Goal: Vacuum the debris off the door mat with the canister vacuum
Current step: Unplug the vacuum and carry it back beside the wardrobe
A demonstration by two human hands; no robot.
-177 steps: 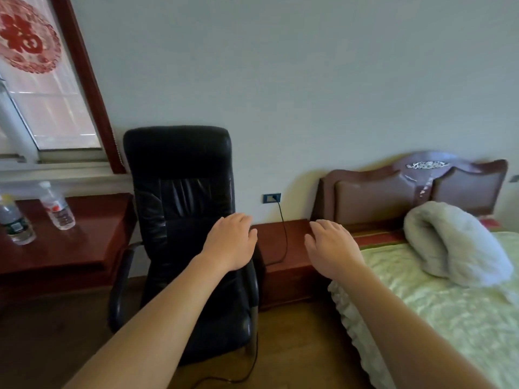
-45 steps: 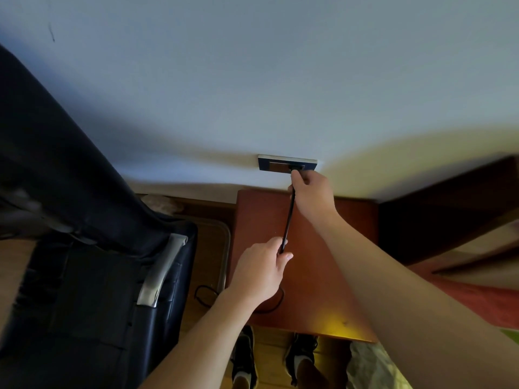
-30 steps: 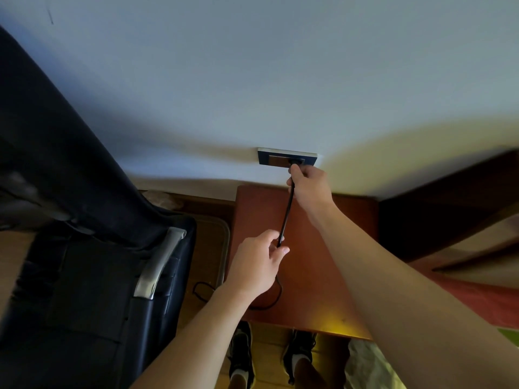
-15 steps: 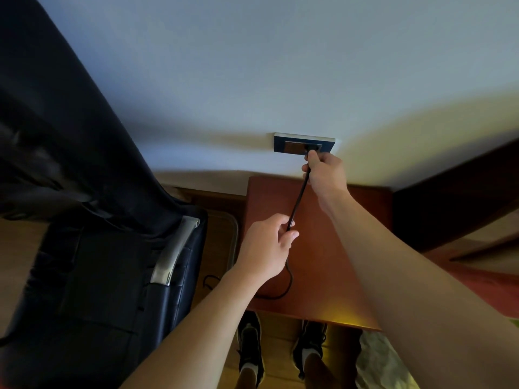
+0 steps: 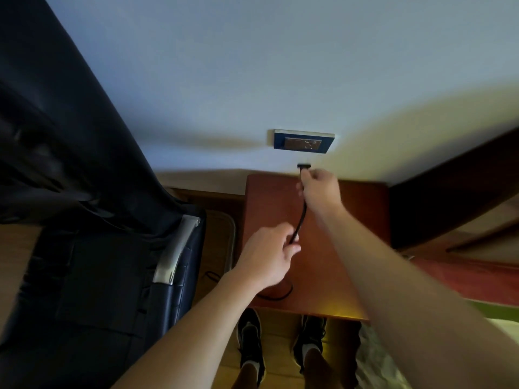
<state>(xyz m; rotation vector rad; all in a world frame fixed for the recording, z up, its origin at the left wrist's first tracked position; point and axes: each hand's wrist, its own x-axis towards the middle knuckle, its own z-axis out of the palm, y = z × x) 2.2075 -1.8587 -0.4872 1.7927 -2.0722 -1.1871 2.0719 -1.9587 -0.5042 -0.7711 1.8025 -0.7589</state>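
Note:
A dark wall socket (image 5: 304, 140) sits low on the white wall, with nothing plugged into it. Just below it my right hand (image 5: 320, 186) grips a black plug (image 5: 304, 167), which is out of the socket. The black power cord (image 5: 299, 223) runs down from the plug to my left hand (image 5: 268, 256), which pinches it over the red-brown nightstand (image 5: 359, 248). More cord loops at the nightstand's front edge. The vacuum and the door mat are out of view.
A black leather office chair (image 5: 92, 248) with a silver armrest fills the left side. A dark wooden headboard (image 5: 455, 192) and a bed edge lie to the right. My two feet in dark shoes stand on the wooden floor (image 5: 280, 349) below the nightstand.
Half a second ago the plug sat in the socket with my right hand on it; now the plug is pulled out and held below the socket. Both hands have moved slightly down.

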